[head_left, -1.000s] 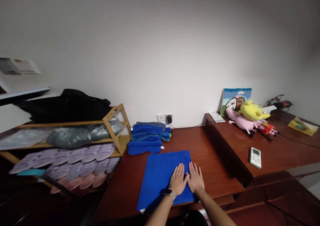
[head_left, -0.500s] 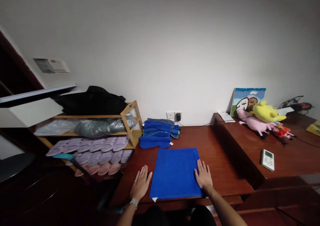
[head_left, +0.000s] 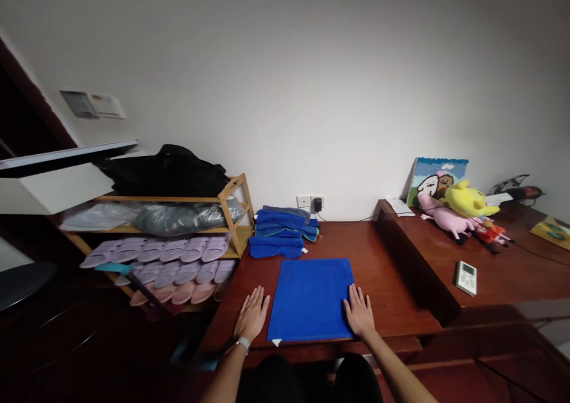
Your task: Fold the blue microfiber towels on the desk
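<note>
A blue towel lies spread flat on the brown wooden table, with a small white tag at its near left corner. My left hand rests palm down on the wood just left of the towel, fingers stretched out and apart from the cloth. On the other side, my right hand lies flat at the towel's right edge, its fingers spread and partly over that edge. Behind the towel sits a pile of folded blue towels, with a grey one among them.
Left of the table stands a wooden rack with several slippers and a black bag on top. To the right, a higher desk holds plush toys and a white remote. A black plug sits in the wall socket.
The view has shifted slightly, so the table and towel sit a little higher in the picture. Both hands stay flat in nearly the same places beside the towel.
</note>
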`<state>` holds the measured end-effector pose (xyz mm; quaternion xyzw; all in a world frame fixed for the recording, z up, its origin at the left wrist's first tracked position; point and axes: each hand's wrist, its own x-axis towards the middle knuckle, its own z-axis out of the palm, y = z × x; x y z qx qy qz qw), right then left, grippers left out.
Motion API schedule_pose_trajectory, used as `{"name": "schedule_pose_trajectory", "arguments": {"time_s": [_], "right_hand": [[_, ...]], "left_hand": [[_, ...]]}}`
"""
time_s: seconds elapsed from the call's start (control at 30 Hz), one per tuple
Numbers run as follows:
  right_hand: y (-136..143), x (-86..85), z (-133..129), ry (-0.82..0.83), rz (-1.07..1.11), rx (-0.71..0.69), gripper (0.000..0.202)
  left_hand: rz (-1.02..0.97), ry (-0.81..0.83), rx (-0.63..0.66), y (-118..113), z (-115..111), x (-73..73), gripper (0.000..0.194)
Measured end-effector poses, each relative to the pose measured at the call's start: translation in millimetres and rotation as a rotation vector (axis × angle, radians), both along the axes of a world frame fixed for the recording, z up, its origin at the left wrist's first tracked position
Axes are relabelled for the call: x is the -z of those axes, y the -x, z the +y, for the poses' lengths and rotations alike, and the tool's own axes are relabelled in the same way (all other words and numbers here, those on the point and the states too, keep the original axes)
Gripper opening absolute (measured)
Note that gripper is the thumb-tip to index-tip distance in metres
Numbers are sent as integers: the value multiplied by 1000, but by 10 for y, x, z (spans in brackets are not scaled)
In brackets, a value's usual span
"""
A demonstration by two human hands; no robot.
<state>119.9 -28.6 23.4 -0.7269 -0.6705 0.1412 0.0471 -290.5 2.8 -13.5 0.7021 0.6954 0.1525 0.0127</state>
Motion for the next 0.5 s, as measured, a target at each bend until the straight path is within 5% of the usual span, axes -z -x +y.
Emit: {"name": "schedule_pose_trajectory", "arguments": {"time_s": [0.3, 0.5], "right_hand": [[-22, 49, -48, -48, 29, -13, 70], [-34, 37, -40, -58, 43, -16, 70]], "left_hand": [[-31, -62, 5, 74, 89, 138, 68], [-121, -159, 41, -79, 58, -106, 61]]}}
